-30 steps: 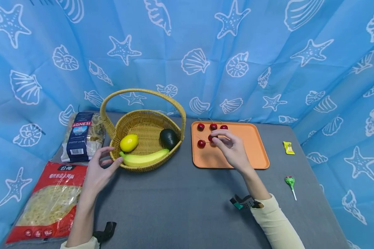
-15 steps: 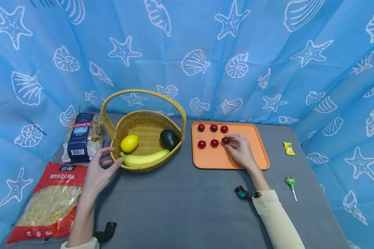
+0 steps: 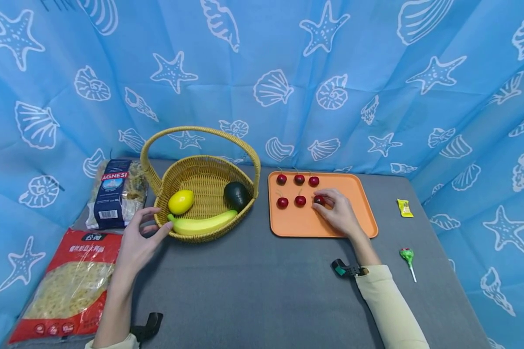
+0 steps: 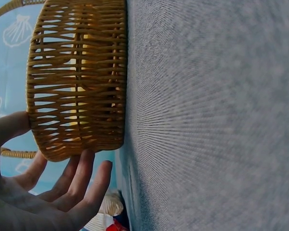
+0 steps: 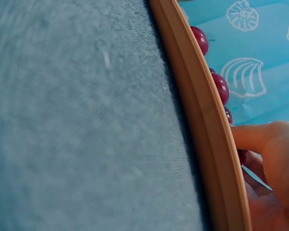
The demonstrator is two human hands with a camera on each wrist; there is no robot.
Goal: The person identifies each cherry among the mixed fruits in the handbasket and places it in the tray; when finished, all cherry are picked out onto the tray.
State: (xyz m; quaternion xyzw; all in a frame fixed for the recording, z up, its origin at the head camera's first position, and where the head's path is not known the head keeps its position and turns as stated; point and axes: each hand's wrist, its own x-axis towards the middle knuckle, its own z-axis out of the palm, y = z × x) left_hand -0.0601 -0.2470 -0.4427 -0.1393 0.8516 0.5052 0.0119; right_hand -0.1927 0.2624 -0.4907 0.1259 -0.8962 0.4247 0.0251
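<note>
While a blue seashell-print curtain encloses the grey worktop, the right hand pinches a cherry on the orange tray; the left hand rests open against the basket, an "AGNESI" pasta bag just beyond.

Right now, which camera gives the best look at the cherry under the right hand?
The head view: it shows the cherry on the orange tray at the right hand fingertips. The right wrist view shows only cherry tops behind the tray rim; the left wrist view shows none.
</note>
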